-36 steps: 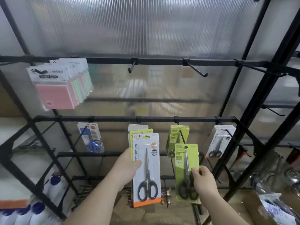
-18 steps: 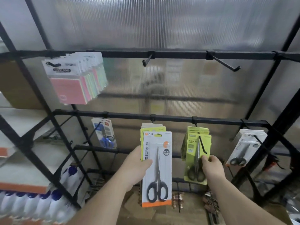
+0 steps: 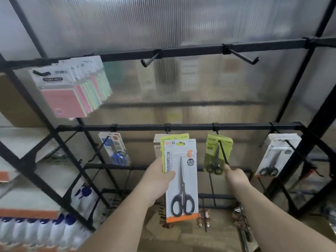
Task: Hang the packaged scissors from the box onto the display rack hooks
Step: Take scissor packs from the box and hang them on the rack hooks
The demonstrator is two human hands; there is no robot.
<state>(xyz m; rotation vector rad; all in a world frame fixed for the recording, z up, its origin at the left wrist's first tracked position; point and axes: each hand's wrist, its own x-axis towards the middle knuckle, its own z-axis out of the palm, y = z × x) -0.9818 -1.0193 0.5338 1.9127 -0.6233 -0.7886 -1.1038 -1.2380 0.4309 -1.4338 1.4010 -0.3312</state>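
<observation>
The left grip (image 3: 156,180) holds a white pack (image 3: 181,180) of scissors by its left edge, thumb across the card face, with a green pack (image 3: 174,138) tucked behind it. Both are held upright below the middle of the rack's middle rail (image 3: 141,127). The right grip (image 3: 235,177) reaches to the tip of the next hook (image 3: 223,153), where a green stack (image 3: 213,151) hangs. Blur hides whether it pinches anything, so I cannot tell.

The white pack looks light and fairly stiff, and its clear blister is probably slick. The scissors' weight sits low, so it should hang plumb. It is best held at the card's side edge, leaving the hang-hole (image 3: 179,143) free for the hook. Pinching a corner may bend the card.
</observation>
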